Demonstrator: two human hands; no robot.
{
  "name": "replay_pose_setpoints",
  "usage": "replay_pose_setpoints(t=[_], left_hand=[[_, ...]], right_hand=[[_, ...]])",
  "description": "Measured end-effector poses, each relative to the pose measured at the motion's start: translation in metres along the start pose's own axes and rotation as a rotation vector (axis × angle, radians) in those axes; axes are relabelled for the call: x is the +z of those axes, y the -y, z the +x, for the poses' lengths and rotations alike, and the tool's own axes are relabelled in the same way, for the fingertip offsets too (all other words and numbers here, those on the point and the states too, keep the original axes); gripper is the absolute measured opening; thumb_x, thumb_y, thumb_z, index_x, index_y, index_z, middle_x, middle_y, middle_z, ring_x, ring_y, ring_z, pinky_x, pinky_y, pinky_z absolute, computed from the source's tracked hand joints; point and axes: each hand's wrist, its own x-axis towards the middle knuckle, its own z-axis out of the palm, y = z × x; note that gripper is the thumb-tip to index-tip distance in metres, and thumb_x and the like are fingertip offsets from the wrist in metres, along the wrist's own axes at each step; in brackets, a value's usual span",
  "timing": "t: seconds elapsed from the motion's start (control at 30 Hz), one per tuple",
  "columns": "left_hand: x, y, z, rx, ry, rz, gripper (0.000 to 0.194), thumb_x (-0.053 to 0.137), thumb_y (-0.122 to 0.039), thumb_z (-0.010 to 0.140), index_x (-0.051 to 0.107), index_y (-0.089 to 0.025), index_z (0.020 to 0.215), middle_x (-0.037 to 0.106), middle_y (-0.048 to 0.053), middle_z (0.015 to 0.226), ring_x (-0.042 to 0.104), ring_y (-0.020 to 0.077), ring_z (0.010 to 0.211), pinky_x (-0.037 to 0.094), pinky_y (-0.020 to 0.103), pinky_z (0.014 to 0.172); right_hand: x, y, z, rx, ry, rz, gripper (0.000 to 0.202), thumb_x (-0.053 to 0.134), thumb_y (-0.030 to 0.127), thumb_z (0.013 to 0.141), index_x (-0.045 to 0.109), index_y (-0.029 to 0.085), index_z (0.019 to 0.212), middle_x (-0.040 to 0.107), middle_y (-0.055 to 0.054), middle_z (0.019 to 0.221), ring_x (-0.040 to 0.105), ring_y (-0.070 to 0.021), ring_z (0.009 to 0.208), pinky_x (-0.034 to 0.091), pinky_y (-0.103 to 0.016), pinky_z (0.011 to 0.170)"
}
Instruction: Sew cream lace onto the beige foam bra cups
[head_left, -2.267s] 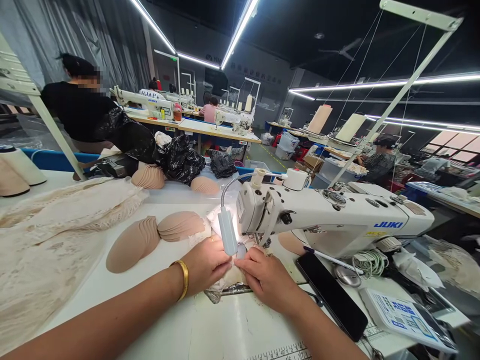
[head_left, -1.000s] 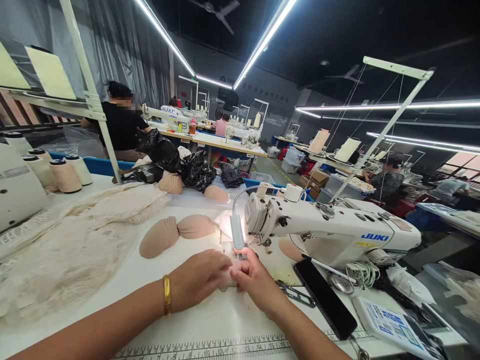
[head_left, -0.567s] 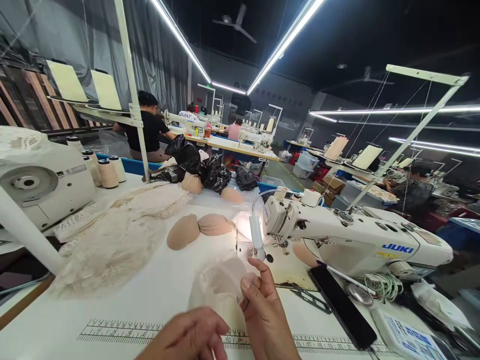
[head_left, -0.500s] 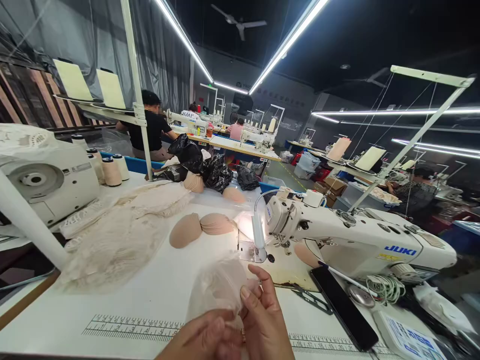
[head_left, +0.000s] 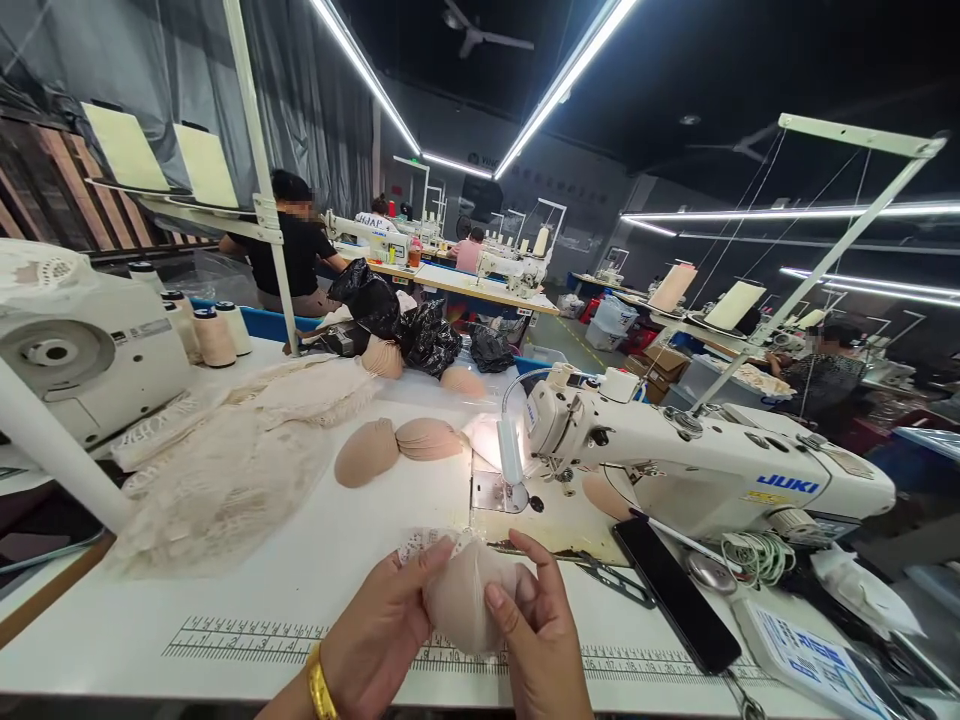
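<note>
A pale beige bra cup [head_left: 466, 598], covered in sheer fabric with a lace edge, is held between my two hands above the front of the table. My left hand [head_left: 386, 620] grips its left side, thumb on top. On the right side, my right hand [head_left: 544, 630] pinches the cup with its thumb pressed on the front. Just beyond is the sewing machine [head_left: 675, 455], its lamp [head_left: 510, 450] lit over the needle plate [head_left: 495, 493]. Two beige bra cups [head_left: 366, 453] lie left of the needle area.
Sheer lace fabric [head_left: 225, 480] is heaped at left. A black phone [head_left: 675, 595], thread snips [head_left: 619, 582] and a white box [head_left: 810, 660] lie at right. Black plastic bags [head_left: 431, 338] sit at the back. A printed ruler [head_left: 247, 640] runs along the front edge. Co-workers sit beyond.
The sheer fabric that hung loose from my hands is now drawn over a rounded cup. My left hand has moved up and left to the cup's side.
</note>
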Motion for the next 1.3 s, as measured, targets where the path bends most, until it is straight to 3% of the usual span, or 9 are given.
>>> replay_pose_setpoints(t=[0.13,0.3,0.37,0.47,0.6,0.77,1.0,1.17,1.3], left_hand=[[0.002,0.002,0.004,0.096,-0.019,0.044,0.04,0.098,-0.035,0.072,0.081,-0.014,0.101,0.081,0.012,0.111,0.074,0.0312,0.108,0.062,0.032,0.084],[-0.001,0.003,0.007,-0.016,-0.086,-0.024,0.027,0.093,-0.028,0.071,0.081,-0.013,0.09,0.08,0.013,0.108,0.074,0.0309,0.1,0.062,0.033,0.076],[0.001,0.002,0.007,-0.052,-0.031,-0.086,0.023,0.09,-0.028,0.071,0.08,-0.014,0.087,0.08,0.012,0.109,0.073,0.0313,0.102,0.062,0.034,0.08],[0.008,0.003,0.008,-0.03,0.098,-0.044,0.029,0.091,-0.033,0.076,0.082,-0.017,0.098,0.079,0.01,0.116,0.071,0.0318,0.113,0.059,0.036,0.093],[0.015,0.008,0.013,0.048,0.069,0.105,0.047,0.095,-0.043,0.074,0.082,-0.017,0.111,0.08,0.012,0.117,0.069,0.0346,0.118,0.057,0.039,0.099],[0.015,0.011,0.018,0.038,0.057,0.1,0.056,0.096,-0.05,0.071,0.082,-0.015,0.113,0.081,0.014,0.114,0.07,0.0363,0.115,0.059,0.041,0.096],[0.018,0.008,0.019,-0.02,0.06,0.065,0.046,0.095,-0.046,0.074,0.084,-0.013,0.105,0.081,0.014,0.111,0.073,0.034,0.11,0.061,0.036,0.087],[0.022,0.01,0.022,-0.028,0.146,0.152,0.036,0.088,-0.041,0.082,0.083,-0.013,0.105,0.082,0.015,0.103,0.075,0.0328,0.101,0.06,0.035,0.08],[0.028,0.001,0.023,-0.064,0.226,0.222,0.033,0.08,-0.044,0.089,0.083,-0.012,0.099,0.081,0.015,0.093,0.075,0.0335,0.094,0.058,0.04,0.083]], right_hand=[[0.0,0.003,0.001,-0.006,-0.05,0.053,0.07,0.094,0.05,0.075,0.058,0.028,0.131,0.076,0.001,0.094,0.074,-0.0239,0.098,0.057,-0.038,0.093],[0.0,0.007,0.003,-0.017,-0.085,0.065,0.068,0.095,0.05,0.074,0.06,0.027,0.127,0.077,0.0,0.097,0.074,-0.0222,0.092,0.058,-0.036,0.089],[-0.001,0.007,0.004,-0.032,-0.09,0.047,0.068,0.095,0.05,0.074,0.06,0.027,0.127,0.077,0.0,0.096,0.074,-0.0216,0.092,0.058,-0.034,0.089],[0.0,0.006,0.003,-0.062,-0.082,0.023,0.064,0.094,0.05,0.076,0.061,0.028,0.126,0.076,0.001,0.094,0.073,-0.0204,0.089,0.058,-0.033,0.088],[0.001,0.003,0.003,-0.065,-0.09,0.032,0.064,0.094,0.05,0.075,0.062,0.028,0.126,0.074,0.001,0.092,0.072,-0.0204,0.086,0.06,-0.035,0.087],[0.0,0.002,0.006,-0.034,-0.064,0.065,0.07,0.093,0.051,0.074,0.059,0.028,0.131,0.074,-0.001,0.095,0.073,-0.0223,0.085,0.06,-0.039,0.089],[-0.007,0.005,0.009,-0.033,-0.028,-0.001,0.065,0.091,0.054,0.077,0.063,0.027,0.129,0.072,-0.001,0.089,0.072,-0.0242,0.083,0.061,-0.039,0.082],[-0.008,0.004,0.013,-0.04,-0.029,-0.022,0.068,0.092,0.056,0.076,0.063,0.027,0.131,0.07,0.0,0.084,0.071,-0.0241,0.082,0.061,-0.037,0.078],[-0.021,-0.002,0.012,-0.034,0.068,-0.031,0.089,0.093,0.058,0.072,0.052,0.031,0.146,0.071,0.0,0.087,0.07,-0.0244,0.081,0.057,-0.039,0.08]])
